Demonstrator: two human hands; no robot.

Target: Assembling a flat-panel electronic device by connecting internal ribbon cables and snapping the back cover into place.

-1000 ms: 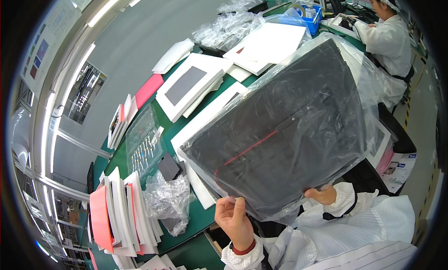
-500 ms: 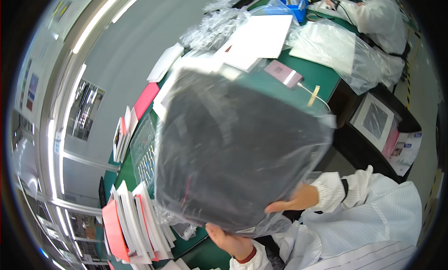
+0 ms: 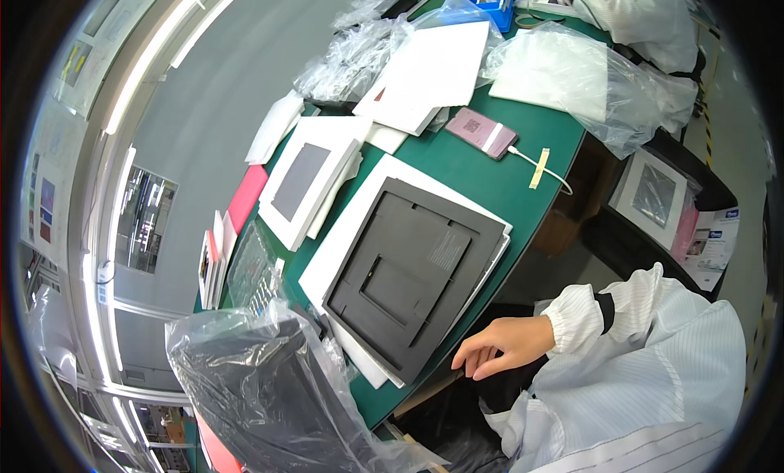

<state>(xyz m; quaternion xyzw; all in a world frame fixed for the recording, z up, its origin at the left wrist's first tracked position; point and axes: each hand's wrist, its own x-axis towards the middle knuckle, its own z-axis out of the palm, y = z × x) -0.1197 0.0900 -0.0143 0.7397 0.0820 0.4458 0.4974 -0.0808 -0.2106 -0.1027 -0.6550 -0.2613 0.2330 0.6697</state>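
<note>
A dark flat panel in a clear plastic bag (image 3: 269, 391) is at the lower left, tilted. My left hand does not show; whether it is behind the bag cannot be seen. My right hand (image 3: 508, 346) hangs just off the table's front edge, fingers loosely bent and apart from anything, holding nothing. Nearest to it lies a black rectangular panel (image 3: 392, 318) with raised ribs and a recessed middle, on top of white boards (image 3: 392, 167). Beyond that are white frames with a grey rectangle (image 3: 300, 183) stacked on the green table (image 3: 425, 164).
A pink phone (image 3: 482, 132) on a taped white cable lies further back. White sheets (image 3: 437, 64), crumpled plastic bags (image 3: 351, 64) and a blue bin (image 3: 500, 11) are at the far end. A co-worker's white sleeve (image 3: 629, 15) is at far right, above a dark box (image 3: 653, 199) holding a framed piece.
The bagged dark panel has swung from the middle down to the lower left, uncovering the black panel and white boards. My right hand has let go of the bag; my left hand has left view.
</note>
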